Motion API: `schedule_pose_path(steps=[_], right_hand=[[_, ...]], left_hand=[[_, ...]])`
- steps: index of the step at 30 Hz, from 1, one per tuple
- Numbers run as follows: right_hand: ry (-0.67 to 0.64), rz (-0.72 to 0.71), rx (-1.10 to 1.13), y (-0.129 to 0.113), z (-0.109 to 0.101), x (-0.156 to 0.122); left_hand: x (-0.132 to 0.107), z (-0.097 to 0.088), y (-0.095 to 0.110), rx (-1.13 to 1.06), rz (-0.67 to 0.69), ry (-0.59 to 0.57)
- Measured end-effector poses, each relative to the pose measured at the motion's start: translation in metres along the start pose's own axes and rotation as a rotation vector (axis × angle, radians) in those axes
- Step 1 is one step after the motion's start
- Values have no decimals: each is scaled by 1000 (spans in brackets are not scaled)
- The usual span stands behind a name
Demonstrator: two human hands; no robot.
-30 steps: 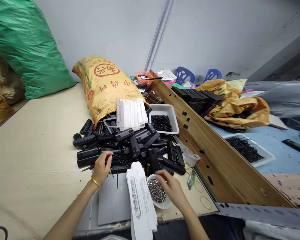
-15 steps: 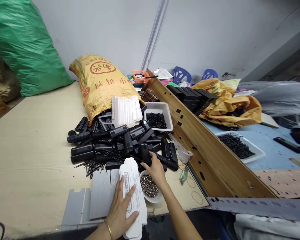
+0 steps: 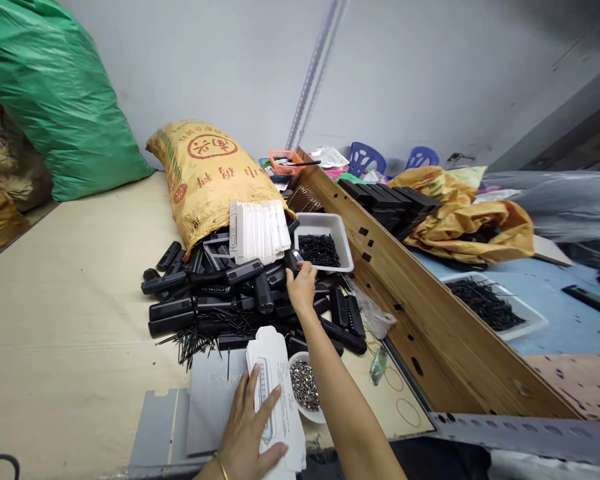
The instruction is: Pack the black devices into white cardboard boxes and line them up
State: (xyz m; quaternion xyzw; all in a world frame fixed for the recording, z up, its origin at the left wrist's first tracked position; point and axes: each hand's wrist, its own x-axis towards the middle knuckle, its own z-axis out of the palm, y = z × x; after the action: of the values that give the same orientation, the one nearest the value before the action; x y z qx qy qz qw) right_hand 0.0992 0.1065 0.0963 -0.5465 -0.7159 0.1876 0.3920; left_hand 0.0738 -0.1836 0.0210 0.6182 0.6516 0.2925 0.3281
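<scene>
My left hand (image 3: 247, 427) lies with spread fingers on a stack of flat white printed cartons (image 3: 276, 393) at the table's front edge. Farther forward, my right hand (image 3: 301, 288) has its thumb and fingers closed round a dark plastic case (image 3: 291, 261) with a shiny end, at the right of the pile. Many similar black plastic cases (image 3: 215, 305) lie heaped beyond the cartons. Thin black rods (image 3: 193, 343) fan out at the heap's near edge. Under my right forearm, partly covered, stands a white bowl of small metal pieces (image 3: 304, 385).
A yellow woven sack (image 3: 215, 173) opens onto the heap, with white folded cards (image 3: 260, 233) at its mouth. Beside it is a white tray (image 3: 347, 250) of black rods. A wooden board (image 3: 405, 313) walls off the right side. A grey plate (image 3: 210, 400) lies left of the cartons.
My right hand has moved forward from beside the bowl to the case near the white tray and closed on it. My left hand stays on the cartons. The view has shifted slightly.
</scene>
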Motion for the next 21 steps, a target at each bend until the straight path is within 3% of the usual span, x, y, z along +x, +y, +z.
schedule_pose_path(steps=[4, 8, 12, 14, 17, 21], right_hand=[[-174, -86, 40, 0, -5, -17], [-327, -112, 74, 10, -44, -58], [-710, -269, 29, 18, -77, -105], [-831, -371, -72, 18, -84, -119], [-849, -429, -253, 13, -83, -123], [-905, -335, -346, 6, -73, -111]], left_hand=[[0, -1, 1, -11, -8, -13], [-2, -4, 0, -22, -11, -37], [-3, -11, -2, -12, -5, -63], [-3, -15, -2, 1, 4, -65], [-3, -19, -2, 26, 20, -25], [-6, -18, -1, 36, 4, 32]])
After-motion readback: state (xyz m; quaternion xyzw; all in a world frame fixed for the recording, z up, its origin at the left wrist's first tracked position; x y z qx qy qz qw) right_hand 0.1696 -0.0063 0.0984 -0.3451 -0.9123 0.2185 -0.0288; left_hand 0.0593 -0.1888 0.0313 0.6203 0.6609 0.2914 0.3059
